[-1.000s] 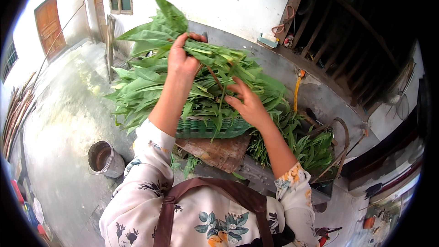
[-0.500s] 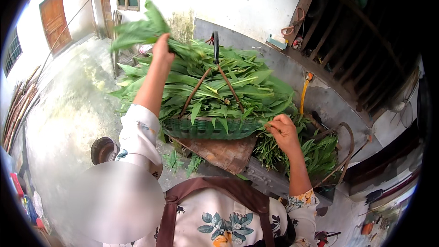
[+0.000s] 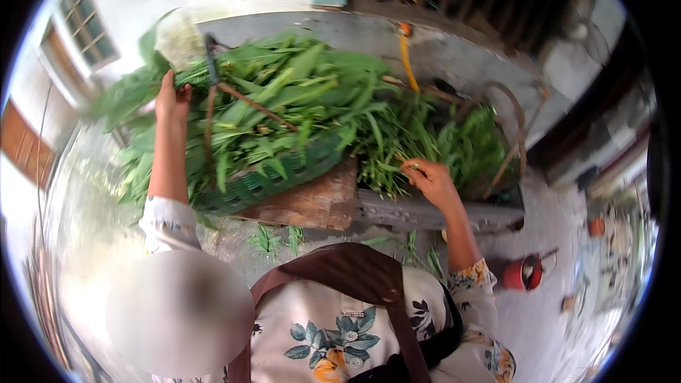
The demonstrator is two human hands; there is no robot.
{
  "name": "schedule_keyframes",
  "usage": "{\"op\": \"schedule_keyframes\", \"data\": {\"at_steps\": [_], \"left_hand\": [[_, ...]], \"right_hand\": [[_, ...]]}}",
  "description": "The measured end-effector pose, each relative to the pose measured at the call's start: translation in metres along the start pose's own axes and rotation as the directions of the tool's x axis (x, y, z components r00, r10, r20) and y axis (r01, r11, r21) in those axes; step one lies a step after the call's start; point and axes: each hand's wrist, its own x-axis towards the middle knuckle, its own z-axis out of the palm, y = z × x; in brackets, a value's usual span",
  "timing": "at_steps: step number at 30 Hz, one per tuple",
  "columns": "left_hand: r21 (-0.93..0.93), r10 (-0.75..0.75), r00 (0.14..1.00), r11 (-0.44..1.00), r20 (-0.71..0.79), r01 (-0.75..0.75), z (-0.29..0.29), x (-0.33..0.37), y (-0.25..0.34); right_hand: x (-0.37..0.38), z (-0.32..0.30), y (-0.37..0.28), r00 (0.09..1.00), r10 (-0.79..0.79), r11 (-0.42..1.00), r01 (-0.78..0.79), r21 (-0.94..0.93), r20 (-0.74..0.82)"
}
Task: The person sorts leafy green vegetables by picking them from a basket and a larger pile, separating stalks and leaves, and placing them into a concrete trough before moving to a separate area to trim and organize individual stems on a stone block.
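Green weave forms the basket [image 3: 284, 172] left of centre, heaped with long leaves [image 3: 284, 89]; loose greens [image 3: 386, 145] lie right of centre. At upper left, the leafy bunch [image 3: 135, 92] should be light, limp and easily bruised (slippery, perhaps, if damp), best gripped round its gathered stems. Its long axis slants, tips toward the left edge, one blade rising. The left hand [image 3: 172, 103] curls around it; the right hand [image 3: 431, 181], beside the greens, has bent fingers, but I cannot tell whether they pinch anything.
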Motion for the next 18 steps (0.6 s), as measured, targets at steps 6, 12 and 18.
{"op": "schedule_keyframes", "data": {"at_steps": [6,12,18], "left_hand": [[0.336,-0.278,0.954,0.914,0.114,0.226,0.027,-0.035,-0.045],[0.958,-0.176,0.973,0.271,0.150,-0.098,0.013,-0.026,-0.050],[0.949,-0.213,0.966,0.306,0.147,-0.077,0.042,-0.052,-0.039]], "right_hand": [[-0.030,-0.002,0.023,0.999,0.044,0.991,-0.043,0.124,-0.006],[-0.075,-0.030,0.057,0.955,0.239,0.948,-0.189,0.255,-0.178],[-0.133,-0.115,0.071,0.764,0.320,0.798,0.101,0.594,-0.560]]}}
